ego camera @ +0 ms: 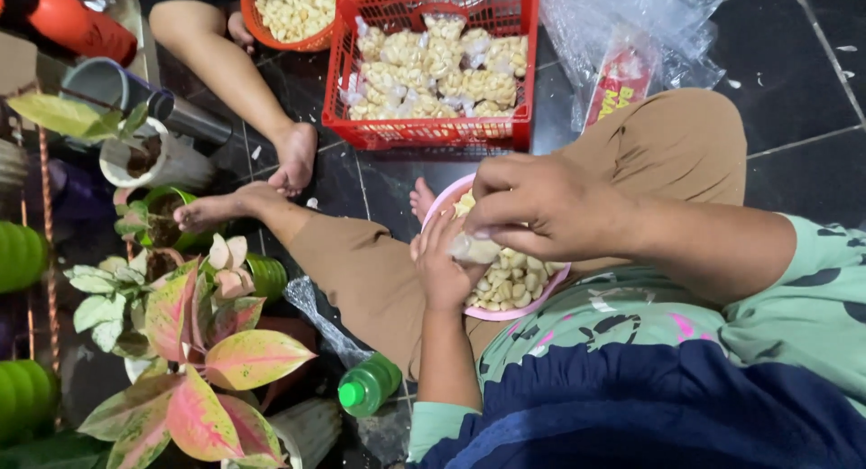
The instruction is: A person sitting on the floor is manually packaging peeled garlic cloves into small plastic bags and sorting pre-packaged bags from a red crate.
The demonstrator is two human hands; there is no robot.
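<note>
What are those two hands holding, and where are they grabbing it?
A small clear bag of pale pieces, over the pink bowl. The left hand cups it from below; the right hand pinches its top with the fingers.

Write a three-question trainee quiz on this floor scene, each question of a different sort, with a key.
1. True or false: the red basket holds small clear bags of pale peeled pieces.
2. Multiple choice: the pink bowl rests A) on the person's lap, B) inside the red basket, C) among the potted plants.
3. Fill in: the left hand and right hand meet over a small clear ____.

Key
1. True.
2. A; it sits on the lap, under both hands.
3. Bag; both hands have a grip on it above the bowl.
</note>
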